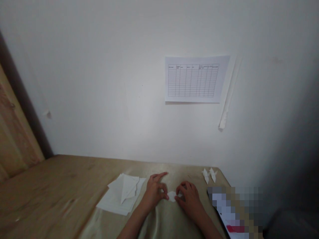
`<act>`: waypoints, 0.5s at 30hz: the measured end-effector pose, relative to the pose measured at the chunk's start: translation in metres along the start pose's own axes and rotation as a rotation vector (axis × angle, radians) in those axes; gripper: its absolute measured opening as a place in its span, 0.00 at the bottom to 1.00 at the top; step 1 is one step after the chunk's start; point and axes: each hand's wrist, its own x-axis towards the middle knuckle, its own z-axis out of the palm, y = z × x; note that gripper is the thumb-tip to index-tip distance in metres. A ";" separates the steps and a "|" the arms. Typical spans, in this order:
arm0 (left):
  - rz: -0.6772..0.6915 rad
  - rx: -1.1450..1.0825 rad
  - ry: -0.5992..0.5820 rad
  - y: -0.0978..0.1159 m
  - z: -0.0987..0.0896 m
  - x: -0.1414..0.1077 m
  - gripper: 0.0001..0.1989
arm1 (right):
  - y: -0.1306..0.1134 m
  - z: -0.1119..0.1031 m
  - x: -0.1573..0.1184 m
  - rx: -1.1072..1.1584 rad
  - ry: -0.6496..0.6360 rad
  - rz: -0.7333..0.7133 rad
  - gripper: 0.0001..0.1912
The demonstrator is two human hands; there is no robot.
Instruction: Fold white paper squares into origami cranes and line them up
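A small piece of folded white paper (pixel 171 196) lies low over the cloth-covered table (pixel 82 179), between my two hands. My left hand (pixel 156 191) pinches its left end between thumb and forefinger, with the other fingers stretched out away from it. At the right end, the thumb and fingers of my right hand (pixel 188 196) close on the same paper. The paper's exact folds are too small to make out. Left of my left hand lies a loose stack of white paper sheets (pixel 113 200), with a folded triangular sheet (pixel 128 187) on top.
Two small folded paper shapes (pixel 208 175) rest near the table's back right corner. A blurred-out flat object (pixel 226 212) lies along the right edge. Behind the table rises a white wall (pixel 99 83) with a printed table sheet (pixel 194 79) on it. Wooden boards (pixel 17 129) stand at left.
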 end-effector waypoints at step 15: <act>0.097 0.060 0.162 -0.014 -0.004 -0.003 0.15 | -0.001 -0.002 -0.001 0.002 0.020 0.006 0.03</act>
